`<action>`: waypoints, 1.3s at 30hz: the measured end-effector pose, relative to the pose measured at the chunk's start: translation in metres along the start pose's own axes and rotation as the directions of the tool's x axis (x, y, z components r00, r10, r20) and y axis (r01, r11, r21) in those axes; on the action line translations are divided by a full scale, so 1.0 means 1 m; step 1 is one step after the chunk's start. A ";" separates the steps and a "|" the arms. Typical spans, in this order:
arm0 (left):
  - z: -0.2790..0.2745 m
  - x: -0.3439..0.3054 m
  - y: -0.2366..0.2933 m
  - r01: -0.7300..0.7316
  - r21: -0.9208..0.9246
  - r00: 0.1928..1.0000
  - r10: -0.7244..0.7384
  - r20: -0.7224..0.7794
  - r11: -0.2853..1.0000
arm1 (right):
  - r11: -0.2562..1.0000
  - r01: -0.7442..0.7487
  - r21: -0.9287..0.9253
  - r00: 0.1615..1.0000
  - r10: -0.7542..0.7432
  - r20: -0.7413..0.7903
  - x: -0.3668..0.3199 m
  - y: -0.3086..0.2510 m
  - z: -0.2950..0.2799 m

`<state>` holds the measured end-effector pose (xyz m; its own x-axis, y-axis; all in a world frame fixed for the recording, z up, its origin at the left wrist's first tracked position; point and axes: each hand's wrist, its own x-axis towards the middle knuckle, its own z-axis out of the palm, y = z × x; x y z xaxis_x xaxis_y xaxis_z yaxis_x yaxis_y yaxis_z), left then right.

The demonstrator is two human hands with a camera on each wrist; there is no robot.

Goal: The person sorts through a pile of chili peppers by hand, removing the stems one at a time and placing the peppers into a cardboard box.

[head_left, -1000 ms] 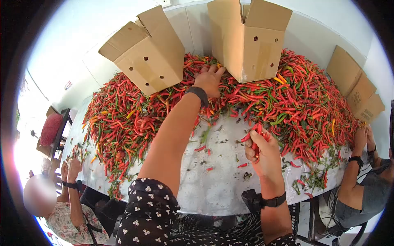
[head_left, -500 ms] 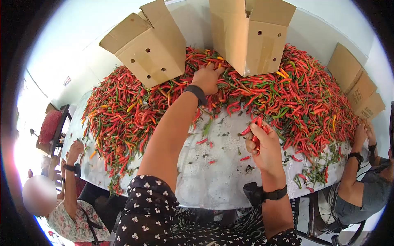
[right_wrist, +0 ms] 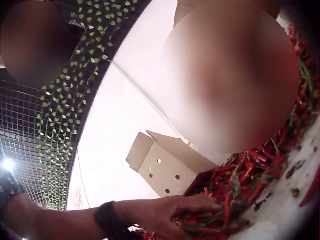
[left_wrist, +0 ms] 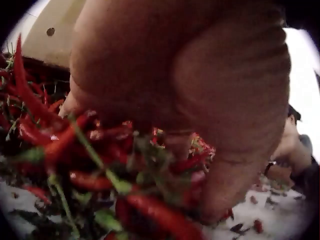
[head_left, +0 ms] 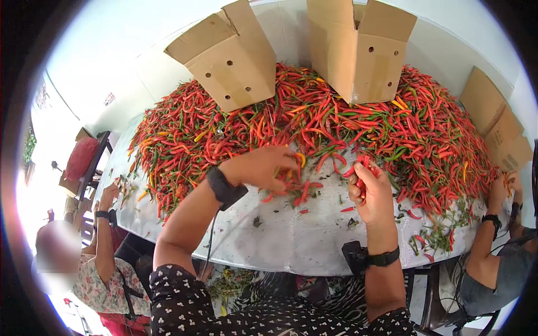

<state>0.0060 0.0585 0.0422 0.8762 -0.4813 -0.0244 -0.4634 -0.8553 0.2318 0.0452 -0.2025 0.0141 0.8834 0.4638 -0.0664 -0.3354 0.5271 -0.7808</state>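
My left hand (head_left: 263, 167) is slightly blurred, low over the near edge of a big heap of red chillies (head_left: 218, 131). Its fingers spread loosely above a small cluster of chillies and green stems (head_left: 302, 193). In the left wrist view, the palm (left_wrist: 175, 75) arches over red chillies (left_wrist: 160, 215) crowded around the fingers and thumb. My right hand (head_left: 375, 196), raised above the table, grips a few red chillies (head_left: 361, 171) between curled fingers and thumb. The right wrist view has a blurred patch over that hand; the left hand (right_wrist: 170, 212) shows below, among chillies.
Two open cardboard boxes (head_left: 235, 73) (head_left: 378, 61) stand on the heap's back side. More cardboard (head_left: 496, 123) leans at the right. Stem scraps and single chillies dot the white tabletop (head_left: 269, 241). One person sits at each side, with hands at the table edge.
My left hand has drawn back from the far part of the heap, between the boxes, to its near edge, where a small cluster of chillies now lies. The right hand keeps its grip.
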 end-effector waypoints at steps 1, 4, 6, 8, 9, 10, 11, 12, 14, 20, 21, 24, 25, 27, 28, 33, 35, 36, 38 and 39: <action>-0.008 0.001 -0.005 -0.017 -0.110 1.000 0.018 0.007 0.994 | 1.000 -0.004 -0.013 1.000 0.004 -0.003 0.000 0.000 0.001; -0.024 0.020 -0.039 0.151 -0.028 0.972 -0.153 -0.177 0.988 | 1.000 0.001 -0.026 1.000 -0.001 -0.011 0.001 0.000 0.001; -0.017 0.035 -0.074 0.325 0.035 0.908 -0.302 -0.290 0.945 | 0.999 0.004 -0.032 1.000 -0.005 -0.017 0.001 0.000 -0.001; -0.008 0.048 -0.103 0.568 0.251 0.819 -0.505 -0.274 0.784 | 0.999 0.006 -0.038 0.999 -0.008 -0.035 0.001 -0.002 -0.001; -0.008 0.055 -0.107 0.568 0.248 0.818 -0.506 -0.274 0.785 | 0.999 0.005 -0.041 0.999 -0.006 -0.036 0.002 -0.004 -0.001; -0.006 0.063 -0.110 0.608 0.186 0.792 -0.577 -0.199 0.772 | 0.999 0.003 -0.036 0.999 -0.004 -0.042 0.002 -0.005 -0.001; -0.005 0.066 -0.106 0.652 0.128 0.759 -0.641 -0.115 0.748 | 1.000 -0.004 -0.028 0.999 0.003 -0.048 0.001 -0.004 0.000; -0.005 0.064 -0.102 0.610 0.096 0.792 -0.601 -0.107 0.786 | 1.000 -0.015 -0.024 0.999 0.014 -0.046 0.001 -0.002 0.000; 0.001 0.053 -0.094 0.586 0.115 0.810 -0.578 -0.097 0.802 | 0.997 0.001 -0.072 1.000 -0.003 -0.017 0.002 0.001 -0.001; 0.024 0.007 -0.053 0.421 -0.069 0.906 -0.423 -0.016 0.904 | 0.998 0.016 -0.061 1.000 -0.016 0.003 -0.001 0.007 0.007; 0.029 -0.002 -0.044 0.339 -0.070 0.938 -0.343 -0.052 0.938 | 0.998 0.013 -0.060 1.000 -0.013 0.008 0.000 0.007 0.007; 0.036 -0.027 -0.011 0.241 -0.069 0.956 -0.249 -0.154 0.968 | 0.997 0.017 -0.080 1.000 -0.018 -0.012 0.001 0.008 0.005; 0.035 -0.033 0.000 0.221 -0.066 0.948 -0.231 -0.221 0.973 | 0.997 0.008 -0.079 1.000 -0.008 -0.005 0.001 0.009 0.005; 0.033 -0.046 0.005 0.212 -0.181 0.936 -0.253 -0.244 0.960 | 1.000 -0.008 -0.028 1.000 0.008 -0.003 0.003 0.011 0.002; 0.030 -0.053 0.001 0.272 -0.071 0.920 -0.281 -0.273 0.960 | 0.999 -0.020 -0.026 1.000 0.020 0.006 0.004 0.012 0.001; 0.027 -0.080 0.012 0.502 -0.011 0.793 -0.465 -0.393 0.865 | 0.980 -0.104 0.170 0.991 0.087 0.103 0.008 0.017 -0.009; 0.028 -0.078 0.020 0.532 -0.001 0.775 -0.488 -0.403 0.847 | 0.922 -0.251 0.296 0.962 0.203 0.182 0.009 0.018 -0.015; 0.029 -0.075 0.027 0.563 -0.012 0.720 -0.498 -0.483 0.826 | 0.880 -0.328 0.344 0.933 0.242 0.268 0.014 0.020 -0.022; 0.033 -0.068 0.041 0.535 0.020 0.656 -0.400 -0.640 0.845 | 0.851 -0.336 0.404 0.939 0.267 0.218 0.017 0.023 -0.024; 0.032 -0.063 0.048 0.526 0.017 0.659 -0.395 -0.640 0.850 | 0.815 -0.347 0.465 0.938 0.291 0.189 0.019 0.024 -0.022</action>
<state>-0.0757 0.0413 0.0243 0.8456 0.1432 0.5143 0.0647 -0.9837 0.1676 0.0613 -0.1973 -0.0195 0.6691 0.7229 -0.1727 -0.7316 0.5997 -0.3243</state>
